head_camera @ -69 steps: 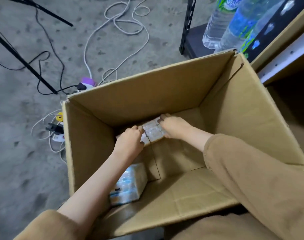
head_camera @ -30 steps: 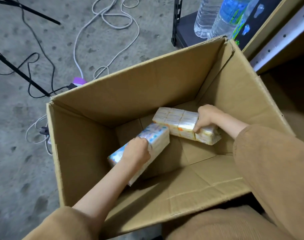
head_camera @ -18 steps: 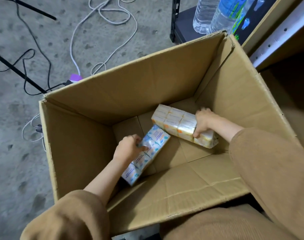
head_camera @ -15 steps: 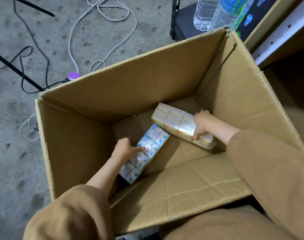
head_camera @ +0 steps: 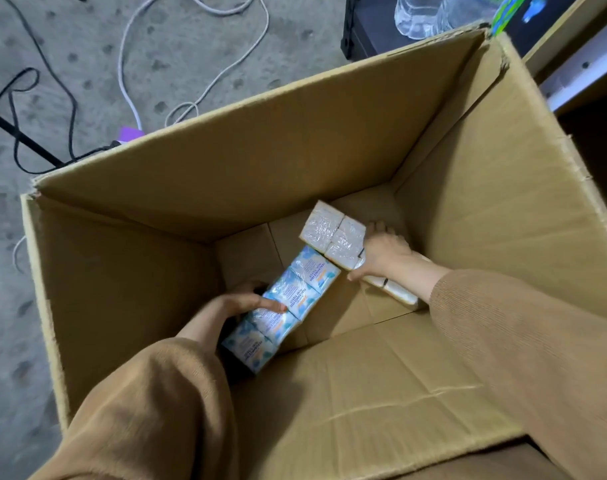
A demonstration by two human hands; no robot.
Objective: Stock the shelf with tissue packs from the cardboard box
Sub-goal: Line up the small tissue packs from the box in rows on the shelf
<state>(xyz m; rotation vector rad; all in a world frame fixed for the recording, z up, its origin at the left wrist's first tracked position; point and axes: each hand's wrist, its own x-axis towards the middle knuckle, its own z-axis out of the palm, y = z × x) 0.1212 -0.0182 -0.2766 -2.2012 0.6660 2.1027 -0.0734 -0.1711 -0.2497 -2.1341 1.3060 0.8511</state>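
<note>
A large open cardboard box (head_camera: 329,157) fills the view. On its bottom lie two long tissue packs. The blue-and-white tissue pack (head_camera: 288,303) lies diagonally at the left, and my left hand (head_camera: 233,304) is wrapped around its middle, thumb on top. The cream-and-orange tissue pack (head_camera: 336,237) lies to the right, tilted with its end face turned up. My right hand (head_camera: 381,252) grips it across the middle. Both brown sleeves reach down into the box. A wooden shelf (head_camera: 586,64) edge shows at the upper right.
The box stands on a grey concrete floor (head_camera: 87,64) with white and black cables and a black stand leg at the left. Clear water bottles (head_camera: 433,12) stand on a black rack behind the box.
Both hands have closed around their packs. The cream pack has rolled so its end face points up. The blue pack, briefly lifted a second ago, lies low on the box bottom.
</note>
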